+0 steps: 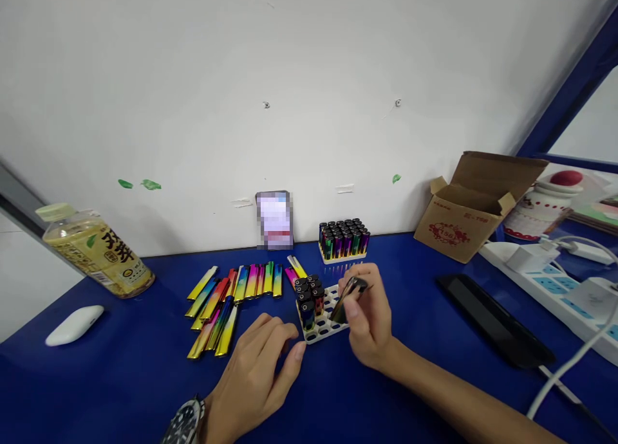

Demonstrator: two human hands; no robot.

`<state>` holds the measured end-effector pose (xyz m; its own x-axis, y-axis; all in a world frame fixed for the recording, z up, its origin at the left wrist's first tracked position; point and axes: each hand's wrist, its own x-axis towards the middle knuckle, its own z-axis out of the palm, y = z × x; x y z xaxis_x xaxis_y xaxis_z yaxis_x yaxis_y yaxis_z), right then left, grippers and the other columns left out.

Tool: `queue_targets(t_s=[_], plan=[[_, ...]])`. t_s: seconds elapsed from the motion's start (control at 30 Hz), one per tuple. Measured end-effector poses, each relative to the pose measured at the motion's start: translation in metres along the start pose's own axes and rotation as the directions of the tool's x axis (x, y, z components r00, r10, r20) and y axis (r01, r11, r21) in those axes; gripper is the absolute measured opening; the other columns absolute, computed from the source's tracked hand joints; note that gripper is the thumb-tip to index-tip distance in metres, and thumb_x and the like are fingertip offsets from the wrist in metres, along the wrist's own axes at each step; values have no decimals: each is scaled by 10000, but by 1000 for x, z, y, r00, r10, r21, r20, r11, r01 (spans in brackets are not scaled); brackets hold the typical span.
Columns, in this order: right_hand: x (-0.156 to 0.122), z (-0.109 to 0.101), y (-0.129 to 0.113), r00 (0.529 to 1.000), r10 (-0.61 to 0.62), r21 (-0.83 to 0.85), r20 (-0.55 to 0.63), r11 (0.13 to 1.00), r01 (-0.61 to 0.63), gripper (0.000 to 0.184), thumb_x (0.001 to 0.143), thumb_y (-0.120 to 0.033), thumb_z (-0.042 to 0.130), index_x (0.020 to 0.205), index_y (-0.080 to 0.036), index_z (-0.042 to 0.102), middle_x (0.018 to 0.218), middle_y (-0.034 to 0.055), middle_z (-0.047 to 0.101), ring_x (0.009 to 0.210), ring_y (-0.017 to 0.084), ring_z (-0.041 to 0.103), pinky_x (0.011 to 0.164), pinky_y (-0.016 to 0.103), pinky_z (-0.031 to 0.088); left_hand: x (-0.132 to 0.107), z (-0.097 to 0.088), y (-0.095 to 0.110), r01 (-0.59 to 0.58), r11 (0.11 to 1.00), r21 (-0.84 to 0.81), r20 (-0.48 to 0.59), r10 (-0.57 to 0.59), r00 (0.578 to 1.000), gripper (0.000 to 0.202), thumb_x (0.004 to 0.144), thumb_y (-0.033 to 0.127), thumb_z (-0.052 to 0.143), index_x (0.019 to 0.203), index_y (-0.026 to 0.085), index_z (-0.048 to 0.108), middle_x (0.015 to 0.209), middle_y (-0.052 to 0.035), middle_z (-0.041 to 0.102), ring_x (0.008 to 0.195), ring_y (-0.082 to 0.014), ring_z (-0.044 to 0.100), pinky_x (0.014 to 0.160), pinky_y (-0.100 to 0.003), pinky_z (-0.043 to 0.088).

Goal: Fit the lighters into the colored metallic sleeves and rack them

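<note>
My right hand (pixel 369 318) pinches a shiny lighter (pixel 342 305) with a dark top, tilted over the white rack (pixel 328 330) full of round holes. Several metallic lighters (pixel 308 315) with black tops stand upright in the rack's left part. By its front left corner, my left hand (pixel 258 370) has bent fingers with the thumb apart and nothing visible between them; whether it touches the rack I cannot tell. To the left lie several colourful shiny lighter sleeves (pixel 212 309) in a loose pile and a row. Behind, a second white rack (pixel 338 260) is packed with upright lighters (pixel 344 238).
A phone (pixel 275 220) leans on the wall. At left are a drink bottle (pixel 103 254) and a white earbud-like case (pixel 74 325). On the right stand an open cardboard box (pixel 456 222), a black power bank-like slab (pixel 495 318) and a power strip (pixel 550 289) with cables.
</note>
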<state>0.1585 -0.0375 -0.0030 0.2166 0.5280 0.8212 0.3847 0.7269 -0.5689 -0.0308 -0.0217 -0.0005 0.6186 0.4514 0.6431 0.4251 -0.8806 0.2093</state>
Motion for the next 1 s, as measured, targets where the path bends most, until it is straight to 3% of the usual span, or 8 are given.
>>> queue_targets(t_s=[0.13, 0.27, 0.37, 0.53, 0.6, 0.7, 0.83, 1.0], plan=[[6, 0, 13, 895, 443, 313, -44, 857, -409, 170, 899, -271, 457, 834, -246, 303, 695, -38, 593, 510, 114, 577, 516, 262, 487, 1, 2, -4, 79, 994, 72, -32, -77, 997, 148, 939, 210, 420, 865, 189, 547, 707, -5, 602, 604, -128, 545, 621, -270, 447], [9, -2, 23, 768, 640, 361, -17, 721, -592, 183, 857, -313, 523, 905, -250, 359, 536, -104, 547, 304, 63, 392, 335, 172, 321, 1, 4, -10, 130, 985, 114, -31, -127, 991, 150, 946, 223, 415, 889, 180, 547, 722, -14, 612, 622, -142, 558, 600, -276, 442], [10, -4, 27, 722, 692, 358, 11, 671, -649, 163, 822, -305, 573, 908, -211, 472, 516, -97, 505, 306, 47, 337, 331, 180, 287, 1, 5, -12, 147, 981, 128, -20, -145, 989, 158, 950, 231, 409, 897, 180, 549, 726, -17, 618, 623, -148, 562, 590, -277, 436], [14, -4, 27, 738, 669, 374, 86, 665, -647, 264, 845, -460, 585, 935, -222, 512, 546, -92, 463, 365, 58, 385, 368, 179, 324, 1, 5, -13, 151, 974, 171, -16, -151, 988, 180, 955, 243, 401, 891, 176, 556, 729, -21, 633, 623, -157, 578, 589, -281, 434], [15, -4, 27, 678, 715, 425, 171, 567, -705, 329, 846, -542, 542, 917, -221, 534, 477, -112, 383, 321, 46, 268, 329, 162, 236, 2, 5, -13, 149, 966, 211, -30, -146, 989, 196, 957, 252, 396, 885, 175, 561, 724, -21, 640, 615, -161, 585, 587, -286, 433], [17, -4, 26, 520, 805, 459, 287, 361, -812, 521, 864, -592, 410, 559, -180, 503, 365, -103, 238, 304, 38, 141, 315, 169, 137, 3, 5, -14, 152, 951, 269, -44, -146, 988, 231, 961, 268, 380, 862, 177, 568, 707, -18, 647, 597, -164, 595, 583, -290, 435], [22, -3, 22, 321, 899, 451, 299, 164, -877, 571, 875, -420, 251, 353, -202, 323, 299, -70, 171, 270, 47, 115, 305, 181, 108, 4, 5, -15, 163, 940, 301, -23, -164, 986, 268, 967, 280, 357, 841, 181, 573, 694, -18, 650, 584, -164, 602, 567, -287, 429], [24, -2, 19, 274, 898, 413, 345, 116, -903, 564, 858, -403, 249, 342, -195, 342, 304, -67, 184, 273, 48, 116, 302, 176, 103, 3, 6, -14, 169, 932, 320, -8, -175, 984, 279, 967, 283, 350, 819, 186, 567, 665, -8, 634, 566, -164, 591, 564, -285, 414]])
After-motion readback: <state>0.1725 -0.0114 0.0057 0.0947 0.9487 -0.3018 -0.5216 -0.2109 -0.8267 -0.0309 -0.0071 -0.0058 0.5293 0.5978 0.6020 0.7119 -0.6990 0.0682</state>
